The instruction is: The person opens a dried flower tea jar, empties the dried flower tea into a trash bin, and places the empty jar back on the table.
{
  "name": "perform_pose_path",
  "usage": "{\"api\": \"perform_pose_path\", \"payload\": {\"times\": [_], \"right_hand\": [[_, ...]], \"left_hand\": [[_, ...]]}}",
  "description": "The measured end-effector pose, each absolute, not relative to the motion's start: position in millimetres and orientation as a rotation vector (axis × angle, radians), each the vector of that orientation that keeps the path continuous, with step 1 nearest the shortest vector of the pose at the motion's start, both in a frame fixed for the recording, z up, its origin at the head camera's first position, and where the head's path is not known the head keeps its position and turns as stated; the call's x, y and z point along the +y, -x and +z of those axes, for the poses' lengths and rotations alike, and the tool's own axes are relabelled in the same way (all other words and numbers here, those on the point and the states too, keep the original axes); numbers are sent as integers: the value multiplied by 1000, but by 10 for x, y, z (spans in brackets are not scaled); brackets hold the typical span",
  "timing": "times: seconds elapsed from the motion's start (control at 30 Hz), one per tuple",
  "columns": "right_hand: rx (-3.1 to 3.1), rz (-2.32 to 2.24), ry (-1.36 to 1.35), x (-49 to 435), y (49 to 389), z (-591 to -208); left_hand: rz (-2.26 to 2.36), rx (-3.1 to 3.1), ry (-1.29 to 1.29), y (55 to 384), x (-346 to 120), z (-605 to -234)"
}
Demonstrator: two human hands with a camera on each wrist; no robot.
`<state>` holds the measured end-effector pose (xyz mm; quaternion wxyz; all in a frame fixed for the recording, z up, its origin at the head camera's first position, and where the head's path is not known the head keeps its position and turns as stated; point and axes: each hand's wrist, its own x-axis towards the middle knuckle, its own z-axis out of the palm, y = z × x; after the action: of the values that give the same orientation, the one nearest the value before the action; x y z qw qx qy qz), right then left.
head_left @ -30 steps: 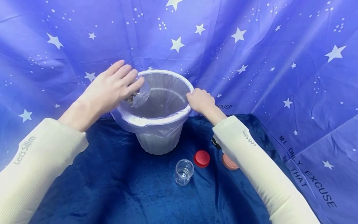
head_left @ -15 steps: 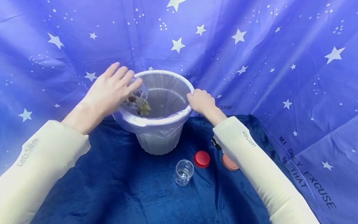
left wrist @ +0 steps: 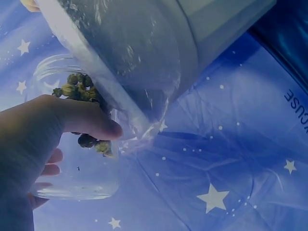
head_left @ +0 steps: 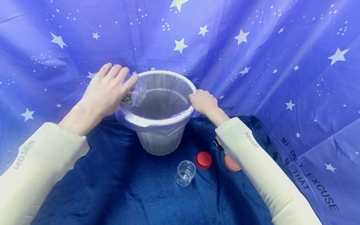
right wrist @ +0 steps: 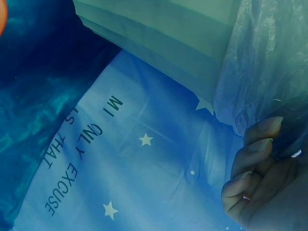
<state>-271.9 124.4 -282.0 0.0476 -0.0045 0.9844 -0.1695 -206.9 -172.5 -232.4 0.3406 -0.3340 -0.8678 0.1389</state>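
Note:
My left hand [head_left: 105,89] grips a clear jar [head_left: 139,92] tilted on its side, its mouth over the left rim of a white trash bin [head_left: 160,142]. Inside the jar lie dried greenish-brown buds [left wrist: 82,89], seen best in the left wrist view, with the thumb across the glass. A thin clear bag lines the bin and folds over its rim. On the bin's right side, my right hand [head_left: 204,101] pinches the rim and liner [right wrist: 260,67] with curled fingers.
In front of the bin, a clear glass cup [head_left: 186,173] stands upright on dark blue cloth [head_left: 135,190]. A red lid [head_left: 203,160] lies beside it, and an orange-pink lid [head_left: 232,163] is partly under the right sleeve. Behind hangs a blue star-patterned curtain [head_left: 157,37].
Half a second ago some buds were tumbling from the jar into the bin; none are falling now. The left hand has shifted slightly left with the jar. The right hand stays on the rim.

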Motion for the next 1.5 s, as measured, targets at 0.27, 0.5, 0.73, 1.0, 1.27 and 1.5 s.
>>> {"api": "perform_pose_path", "payload": {"times": [0.27, 0.5, 0.73, 1.0, 1.27, 1.5], "right_hand": [[3008, -525, 6, 1246, 2713, -2820], [3019, -531, 5, 1254, 2702, -2817], [3017, -532, 11, 1256, 2710, -2826], [3011, -527, 11, 1260, 2713, -2822], [3010, -518, 12, 1246, 2723, -2830], [3013, -525, 15, 1248, 2721, -2835]], "left_hand": [[314, -2287, 793, 2022, -1724, -2359], [271, -2348, 700, 1982, -1742, -2343], [126, -2572, 476, 1912, -1722, -2301], [132, -2513, 495, 1916, -1708, -2294], [325, -2175, 704, 1968, -1700, -2373], [388, -2131, 787, 2005, -1649, -2379]]}}
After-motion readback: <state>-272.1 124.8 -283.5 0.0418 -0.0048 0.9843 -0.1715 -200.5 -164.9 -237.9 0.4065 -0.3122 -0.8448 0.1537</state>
